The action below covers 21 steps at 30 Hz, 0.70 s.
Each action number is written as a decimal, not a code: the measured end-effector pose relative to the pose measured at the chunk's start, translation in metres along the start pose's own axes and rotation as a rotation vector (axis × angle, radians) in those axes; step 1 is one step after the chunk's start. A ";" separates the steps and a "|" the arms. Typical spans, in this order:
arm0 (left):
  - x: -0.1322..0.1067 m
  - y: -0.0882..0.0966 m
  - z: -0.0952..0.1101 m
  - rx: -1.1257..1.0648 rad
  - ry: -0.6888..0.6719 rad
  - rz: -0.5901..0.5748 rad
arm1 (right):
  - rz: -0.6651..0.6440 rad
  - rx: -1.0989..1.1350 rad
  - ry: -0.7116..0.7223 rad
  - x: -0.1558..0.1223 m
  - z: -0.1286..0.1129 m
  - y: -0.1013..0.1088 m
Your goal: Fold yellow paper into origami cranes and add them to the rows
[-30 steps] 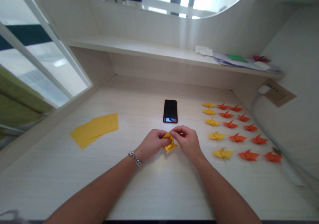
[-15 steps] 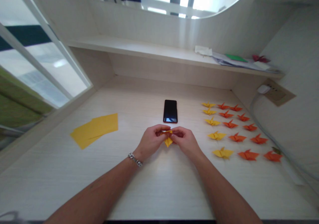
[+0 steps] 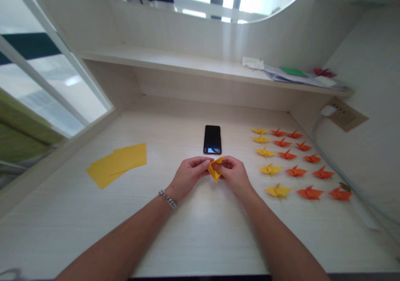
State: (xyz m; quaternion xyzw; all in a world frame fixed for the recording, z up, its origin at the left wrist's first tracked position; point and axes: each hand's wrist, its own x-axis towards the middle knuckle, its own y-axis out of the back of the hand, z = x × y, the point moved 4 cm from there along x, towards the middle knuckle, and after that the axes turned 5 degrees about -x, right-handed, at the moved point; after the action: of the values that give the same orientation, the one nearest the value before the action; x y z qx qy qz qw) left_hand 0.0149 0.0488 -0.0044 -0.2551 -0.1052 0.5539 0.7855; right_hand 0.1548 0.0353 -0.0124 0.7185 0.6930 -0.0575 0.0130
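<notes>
Both my hands pinch a small, partly folded piece of yellow paper just above the pale wooden desk. My left hand, with a metal bracelet at the wrist, grips its left side with curled fingers. My right hand grips its right side, fingers closed on it. A black phone lies flat just beyond my hands.
Flat yellow sheets lie at the left. Rows of folded yellow paper cranes and orange paper cranes sit at the right. A shelf with papers runs along the back; a wall socket and cable are at the right.
The yellow paper has been turned and refolded between my fingers; my hands shifted slightly away from me and closer together.
</notes>
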 end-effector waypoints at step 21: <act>-0.002 0.003 0.001 0.007 0.058 -0.078 | -0.007 0.100 -0.021 -0.002 -0.005 -0.001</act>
State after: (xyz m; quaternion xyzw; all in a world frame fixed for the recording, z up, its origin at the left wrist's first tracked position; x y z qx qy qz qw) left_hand 0.0115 0.0478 -0.0050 -0.2640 -0.0905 0.5155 0.8102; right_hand 0.1540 0.0336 -0.0076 0.7152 0.6916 -0.0995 -0.0159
